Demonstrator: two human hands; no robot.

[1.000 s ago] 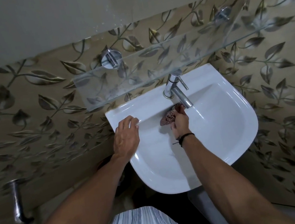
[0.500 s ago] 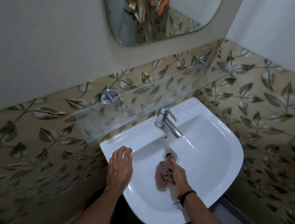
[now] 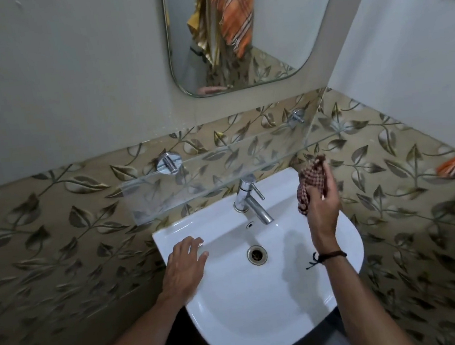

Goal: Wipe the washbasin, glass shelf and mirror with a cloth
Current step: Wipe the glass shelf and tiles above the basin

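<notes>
aloft, checked cloth [image 3: 309,186] in right hand [image 3: 323,212]

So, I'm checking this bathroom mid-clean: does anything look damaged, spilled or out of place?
Nothing looks broken or spilled. Only the glass shelf looks cloudy at its left end, probably residue not yet wiped. The washbasin looks intact; the left hand rests on its rim and the right hand holds the cloth clear of the bowl.

Head view, near, looking down over washbasin [image 3: 336,296]; edges perhaps warped.
</notes>
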